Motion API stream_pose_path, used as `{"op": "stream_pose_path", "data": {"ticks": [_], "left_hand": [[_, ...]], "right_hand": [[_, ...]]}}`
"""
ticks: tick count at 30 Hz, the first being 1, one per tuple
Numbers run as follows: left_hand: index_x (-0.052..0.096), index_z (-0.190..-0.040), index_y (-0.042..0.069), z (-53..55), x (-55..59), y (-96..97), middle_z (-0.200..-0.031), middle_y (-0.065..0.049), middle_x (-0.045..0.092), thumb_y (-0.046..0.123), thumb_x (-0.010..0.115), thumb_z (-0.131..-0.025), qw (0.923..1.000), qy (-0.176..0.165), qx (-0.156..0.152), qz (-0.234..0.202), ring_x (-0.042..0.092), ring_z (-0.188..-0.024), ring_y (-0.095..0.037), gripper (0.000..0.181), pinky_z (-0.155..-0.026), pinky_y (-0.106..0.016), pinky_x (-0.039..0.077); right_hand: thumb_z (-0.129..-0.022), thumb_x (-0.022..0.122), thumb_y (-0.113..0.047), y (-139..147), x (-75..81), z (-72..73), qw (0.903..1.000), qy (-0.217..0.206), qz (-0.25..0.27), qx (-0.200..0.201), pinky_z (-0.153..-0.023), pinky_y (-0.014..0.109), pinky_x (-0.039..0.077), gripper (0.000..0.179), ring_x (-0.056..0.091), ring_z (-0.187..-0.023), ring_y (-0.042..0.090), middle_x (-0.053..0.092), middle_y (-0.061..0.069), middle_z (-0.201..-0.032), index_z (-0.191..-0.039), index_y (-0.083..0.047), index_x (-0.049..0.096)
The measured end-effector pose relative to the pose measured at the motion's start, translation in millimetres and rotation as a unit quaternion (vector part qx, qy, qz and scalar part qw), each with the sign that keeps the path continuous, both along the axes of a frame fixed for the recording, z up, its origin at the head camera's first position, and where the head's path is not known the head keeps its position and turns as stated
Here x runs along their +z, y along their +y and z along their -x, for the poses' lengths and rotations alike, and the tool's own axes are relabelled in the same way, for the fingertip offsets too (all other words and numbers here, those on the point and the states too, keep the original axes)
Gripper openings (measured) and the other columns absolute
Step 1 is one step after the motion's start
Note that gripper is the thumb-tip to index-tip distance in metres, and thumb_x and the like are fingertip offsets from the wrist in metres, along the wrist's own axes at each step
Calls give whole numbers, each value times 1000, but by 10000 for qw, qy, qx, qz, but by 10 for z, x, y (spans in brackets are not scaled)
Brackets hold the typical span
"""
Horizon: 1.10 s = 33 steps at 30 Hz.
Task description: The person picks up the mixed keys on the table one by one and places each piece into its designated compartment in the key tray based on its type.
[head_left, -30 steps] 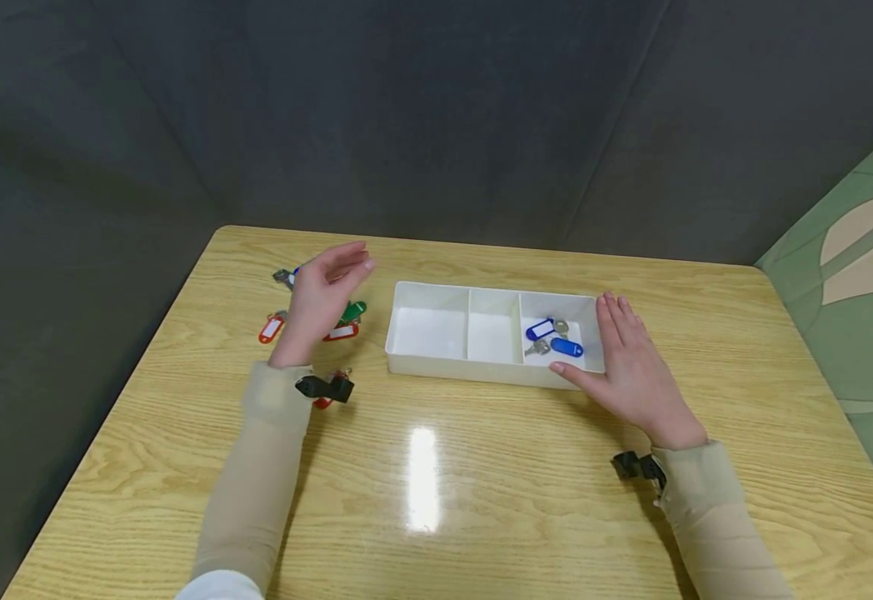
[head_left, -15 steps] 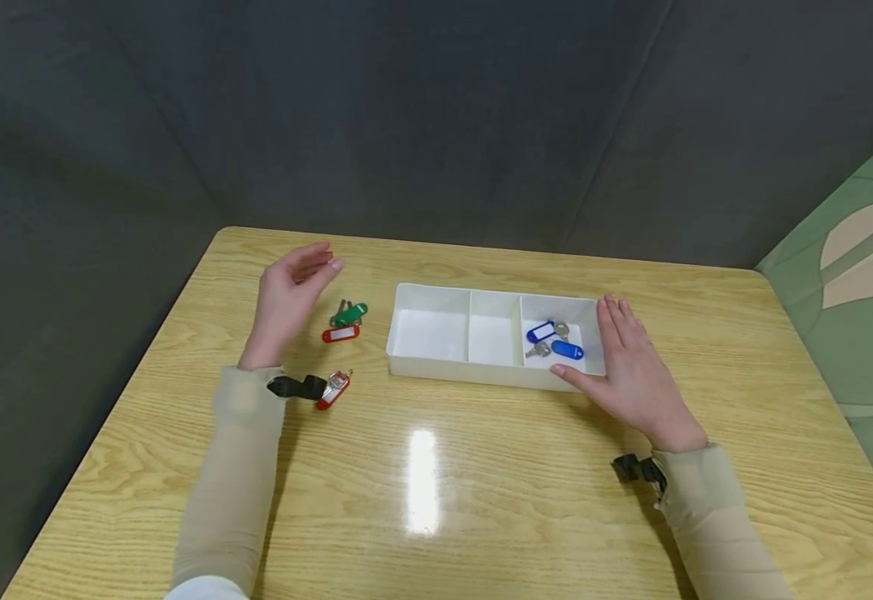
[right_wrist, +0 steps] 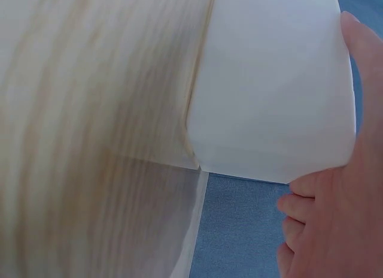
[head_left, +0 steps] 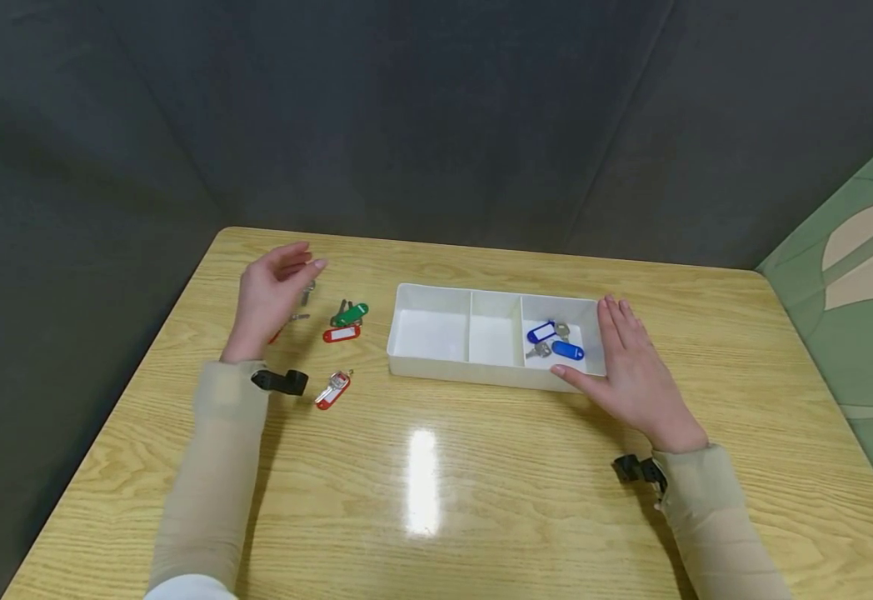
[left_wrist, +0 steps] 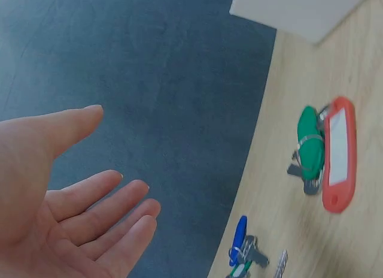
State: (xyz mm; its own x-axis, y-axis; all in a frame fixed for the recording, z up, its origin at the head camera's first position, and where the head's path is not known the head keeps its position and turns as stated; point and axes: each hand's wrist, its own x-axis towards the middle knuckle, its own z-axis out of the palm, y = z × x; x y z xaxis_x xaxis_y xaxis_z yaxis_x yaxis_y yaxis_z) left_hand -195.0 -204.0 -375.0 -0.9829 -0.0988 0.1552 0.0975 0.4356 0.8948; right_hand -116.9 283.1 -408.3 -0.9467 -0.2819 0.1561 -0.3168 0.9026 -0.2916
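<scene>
My left hand (head_left: 275, 292) hovers over the left part of the table with fingers loosely bent, thumb apart and nothing in its grasp. Keys (head_left: 306, 293) and a bit of red tag show from behind it. Just right of it lie a green key tag (head_left: 350, 314) and a red key tag (head_left: 341, 334), side by side. In the left wrist view a blue key tag (left_wrist: 239, 236) with keys lies below them. My right hand (head_left: 639, 383) rests against the right end of a white divided tray (head_left: 474, 371), straight fingers along the end, thumb at the front rim.
The tray has three compartments; its right one holds a blue-framed tag (head_left: 541, 332), a solid blue tag (head_left: 568, 350) and their keys. Another red tag with a key (head_left: 334, 389) lies nearer the front. A dark partition (head_left: 436, 125) stands behind the wooden table (head_left: 496, 492).
My left hand has moved left, away from the tray, uncovering the green and red tags and the nearer red tag with its key. The right hand and tray have stayed in place.
</scene>
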Motion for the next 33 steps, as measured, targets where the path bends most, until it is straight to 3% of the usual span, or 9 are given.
{"op": "stream_pose_path", "data": {"ticks": [8, 15, 25, 33], "left_hand": [[57, -143, 4, 92, -67, -98, -132, -16, 62, 43, 71, -96, 9989, -288, 9, 380, 60, -118, -29, 63, -99, -45, 49], [53, -145, 2, 189, -138, -154, -133, -19, 60, 45, 71, -96, 9941, -793, 86, 734, 59, -119, -33, 68, -98, -47, 50], [55, -142, -2, 323, -266, -209, -129, -23, 60, 29, 72, -97, 9884, -1190, 169, 928, 59, -114, -36, 57, -91, -45, 50], [59, -137, -6, 354, -343, -198, -125, -23, 64, 20, 72, -97, 9836, -1309, 229, 1223, 61, -111, -36, 49, -91, -45, 51]], "right_hand": [[-90, 64, -65, -5, 5, 2, 10000, -17, -15, -31, -122, 48, 3, 112, 4, -153, 38, 10, 24, -166, -160, 4, 10], [-90, 64, -65, -4, 2, 0, 10000, -16, 16, -48, -122, 48, 3, 112, 4, -153, 38, 10, 24, -166, -160, 4, 11], [-90, 64, -66, -8, -2, 13, 10000, -46, 9, -57, -122, 48, 3, 112, 3, -153, 38, 9, 24, -166, -160, 4, 10], [-90, 64, -66, -5, 0, 10, 10000, -34, 1, -67, -122, 48, 3, 113, 3, -153, 38, 10, 25, -166, -160, 4, 11]]}}
